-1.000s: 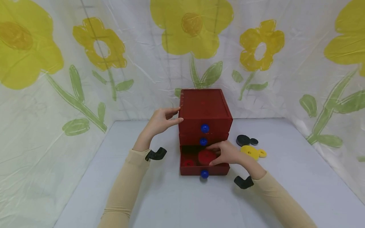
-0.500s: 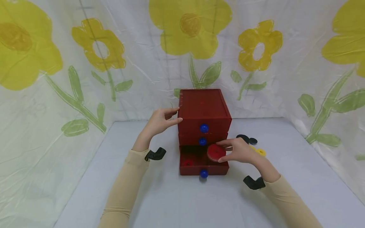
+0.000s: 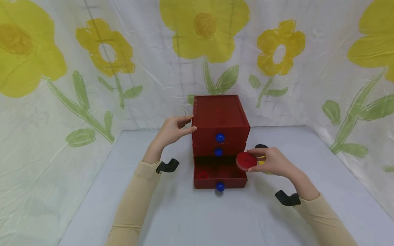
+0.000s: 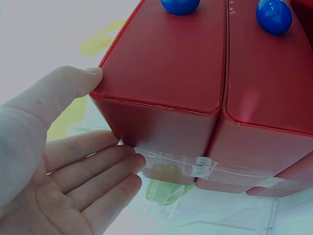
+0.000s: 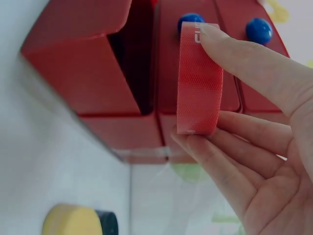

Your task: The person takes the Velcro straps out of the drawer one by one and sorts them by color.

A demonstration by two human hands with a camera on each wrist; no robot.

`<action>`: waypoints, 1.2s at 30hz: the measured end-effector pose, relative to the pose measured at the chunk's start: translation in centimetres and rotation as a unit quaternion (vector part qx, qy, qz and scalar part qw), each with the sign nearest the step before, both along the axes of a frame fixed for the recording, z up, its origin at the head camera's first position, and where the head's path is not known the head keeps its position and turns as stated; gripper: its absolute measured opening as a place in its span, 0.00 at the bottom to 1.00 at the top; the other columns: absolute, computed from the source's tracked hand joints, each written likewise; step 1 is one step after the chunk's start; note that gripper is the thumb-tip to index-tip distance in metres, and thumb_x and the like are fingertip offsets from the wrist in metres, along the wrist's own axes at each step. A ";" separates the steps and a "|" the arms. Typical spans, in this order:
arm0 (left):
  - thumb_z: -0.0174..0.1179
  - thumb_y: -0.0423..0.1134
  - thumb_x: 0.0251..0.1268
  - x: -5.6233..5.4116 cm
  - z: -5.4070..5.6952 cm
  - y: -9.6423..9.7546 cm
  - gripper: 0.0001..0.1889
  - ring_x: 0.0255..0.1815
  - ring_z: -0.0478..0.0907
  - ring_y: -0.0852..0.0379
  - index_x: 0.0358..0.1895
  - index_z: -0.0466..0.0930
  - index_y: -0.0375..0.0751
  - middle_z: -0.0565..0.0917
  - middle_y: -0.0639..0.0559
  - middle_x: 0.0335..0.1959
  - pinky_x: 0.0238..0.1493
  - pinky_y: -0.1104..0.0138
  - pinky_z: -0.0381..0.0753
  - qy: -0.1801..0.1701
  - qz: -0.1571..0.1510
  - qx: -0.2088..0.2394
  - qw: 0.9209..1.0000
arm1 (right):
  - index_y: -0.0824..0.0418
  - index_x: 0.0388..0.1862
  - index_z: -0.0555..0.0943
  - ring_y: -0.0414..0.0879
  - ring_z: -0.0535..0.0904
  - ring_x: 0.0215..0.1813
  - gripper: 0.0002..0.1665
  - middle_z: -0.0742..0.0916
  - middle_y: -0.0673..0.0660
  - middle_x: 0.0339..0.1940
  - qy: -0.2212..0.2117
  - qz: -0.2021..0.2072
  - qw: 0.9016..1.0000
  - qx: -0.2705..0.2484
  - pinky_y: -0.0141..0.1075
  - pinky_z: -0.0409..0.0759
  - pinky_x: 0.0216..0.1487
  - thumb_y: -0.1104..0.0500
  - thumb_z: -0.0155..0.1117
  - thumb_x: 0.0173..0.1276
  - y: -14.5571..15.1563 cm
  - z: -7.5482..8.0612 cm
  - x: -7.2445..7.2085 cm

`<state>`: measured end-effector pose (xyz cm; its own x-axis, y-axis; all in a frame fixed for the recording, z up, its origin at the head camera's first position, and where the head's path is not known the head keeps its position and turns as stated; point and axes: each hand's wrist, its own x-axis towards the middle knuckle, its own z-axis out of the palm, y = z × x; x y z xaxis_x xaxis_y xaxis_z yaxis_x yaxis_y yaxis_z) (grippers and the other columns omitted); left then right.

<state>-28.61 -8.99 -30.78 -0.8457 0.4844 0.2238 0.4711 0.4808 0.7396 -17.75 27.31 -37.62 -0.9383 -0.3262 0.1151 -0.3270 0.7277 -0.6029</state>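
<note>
My right hand pinches a thick red disc, like a roll of tape, between thumb and fingers. In the right wrist view the disc's rim shows a woven mesh texture and white lettering. It is held at the right side of the pulled-out bottom drawer. A smaller red ring lies at the drawer's left. My left hand rests its thumb and index fingertips against the upper left front corner of the red drawer cabinet, the other fingers extended along its side.
Blue round knobs stick out from the drawer fronts; the upper two drawers are closed. Right of the cabinet, partly behind my right hand, lie a black roll and a yellow roll. A flower-printed sheet hangs behind the table.
My right hand has lifted the red disc from inside the bottom drawer and carried it to the right. My left hand stays at the cabinet corner.
</note>
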 end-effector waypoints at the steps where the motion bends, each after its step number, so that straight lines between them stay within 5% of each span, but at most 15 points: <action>1: 0.63 0.55 0.59 0.0 0.0 0.0 0.31 0.65 0.72 0.52 0.65 0.72 0.48 0.73 0.52 0.65 0.62 0.61 0.74 0.000 -0.001 0.000 1.000 | 0.62 0.57 0.79 0.51 0.83 0.49 0.40 0.85 0.59 0.50 0.003 -0.003 1.000 0.004 0.36 0.85 0.42 0.46 0.78 0.47 0.2 -0.1 0.1; 21: 0.63 0.55 0.60 -0.1 -0.2 0.0 0.31 0.65 0.72 0.52 0.65 0.72 0.47 0.73 0.51 0.65 0.63 0.61 0.73 0.008 -0.012 0.002 1.000 | 0.61 0.57 0.77 0.54 0.80 0.51 0.41 0.84 0.59 0.50 -0.049 -0.026 0.998 -0.010 0.41 0.85 0.43 0.47 0.79 0.46 4.2 -1.4 1.7; 36: 0.63 0.54 0.60 -0.1 -0.1 -0.1 0.31 0.65 0.72 0.52 0.65 0.72 0.47 0.74 0.51 0.65 0.63 0.61 0.73 0.007 -0.007 0.001 1.000 | 0.64 0.58 0.75 0.60 0.78 0.55 0.39 0.82 0.63 0.53 -0.103 -0.009 0.994 -0.033 0.41 0.84 0.46 0.52 0.78 0.48 6.7 -4.1 2.2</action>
